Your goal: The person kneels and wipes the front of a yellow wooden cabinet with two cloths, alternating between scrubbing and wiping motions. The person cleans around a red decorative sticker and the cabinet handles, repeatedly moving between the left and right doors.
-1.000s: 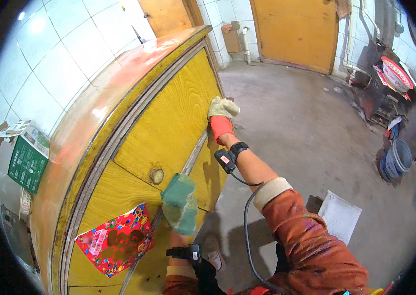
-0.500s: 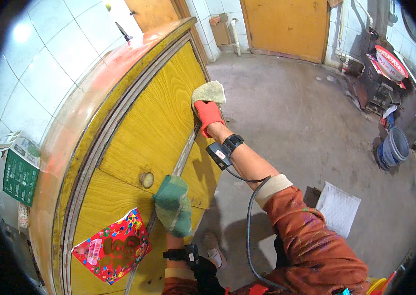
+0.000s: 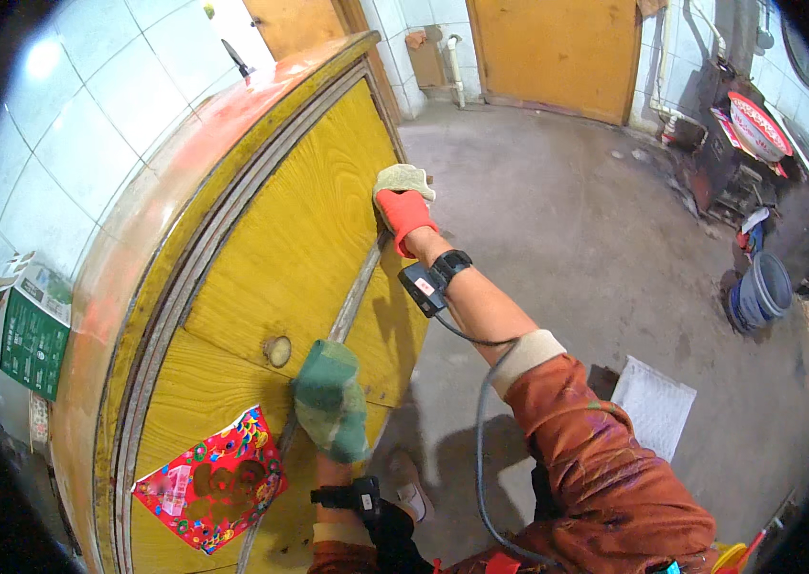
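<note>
My right hand (image 3: 404, 214), in a red glove, grips a pale grey-green cloth (image 3: 404, 180). The cloth is pressed on the outer side edge of a yellow wood-grain cabinet (image 3: 280, 220). Lower down, a green checked covering (image 3: 331, 402), either cloth or mitt, wraps my left hand, hiding its fingers. It rests at the cabinet front beside a round hole (image 3: 277, 351) in the wood and a grey strip (image 3: 357, 292). A red patterned sheet (image 3: 218, 478) is stuck on the panel to its left.
A green and white box (image 3: 33, 330) and a dark-handled knife (image 3: 236, 59) are on the cabinet top. White papers (image 3: 653, 407) lie on the concrete floor. To the right stand a bucket (image 3: 761, 290) and a red-rimmed basin (image 3: 758, 127). A cable (image 3: 481, 450) hangs by my right arm.
My right hand has shifted slightly along the cabinet edge, and the cloth in it is more bunched. My left hand stays almost where it was; the view has shifted a little.
</note>
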`<action>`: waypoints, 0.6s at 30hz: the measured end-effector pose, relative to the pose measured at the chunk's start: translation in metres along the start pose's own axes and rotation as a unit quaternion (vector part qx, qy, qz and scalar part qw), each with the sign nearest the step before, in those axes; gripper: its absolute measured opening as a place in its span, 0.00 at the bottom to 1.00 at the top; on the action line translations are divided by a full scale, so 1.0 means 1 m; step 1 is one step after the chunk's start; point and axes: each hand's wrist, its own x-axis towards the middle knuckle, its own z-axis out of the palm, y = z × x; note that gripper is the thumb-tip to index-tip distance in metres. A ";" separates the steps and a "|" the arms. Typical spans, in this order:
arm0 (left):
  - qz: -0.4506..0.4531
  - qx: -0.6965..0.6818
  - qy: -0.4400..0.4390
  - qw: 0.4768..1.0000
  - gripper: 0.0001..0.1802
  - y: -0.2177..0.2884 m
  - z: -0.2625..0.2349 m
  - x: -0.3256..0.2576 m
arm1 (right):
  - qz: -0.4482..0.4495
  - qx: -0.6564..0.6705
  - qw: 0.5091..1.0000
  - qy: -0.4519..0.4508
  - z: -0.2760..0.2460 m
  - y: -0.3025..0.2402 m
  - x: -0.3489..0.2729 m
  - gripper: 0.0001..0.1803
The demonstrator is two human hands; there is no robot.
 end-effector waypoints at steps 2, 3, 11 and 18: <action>-0.096 0.093 0.018 0.991 0.24 -0.025 -0.002 0.004 | 0.006 -0.012 1.000 -0.018 -0.002 0.004 0.004 0.22; -0.142 0.139 0.031 0.980 0.25 -0.036 -0.003 0.007 | 0.024 -0.025 0.999 -0.004 -0.003 0.007 0.009 0.22; -0.155 0.018 0.003 0.988 0.31 -0.028 -0.005 0.014 | 0.045 -0.102 0.994 -0.009 -0.005 0.032 0.032 0.28; -0.144 -0.052 0.070 0.986 0.19 0.004 0.000 0.011 | 0.021 -0.016 1.000 -0.008 -0.007 0.028 0.020 0.26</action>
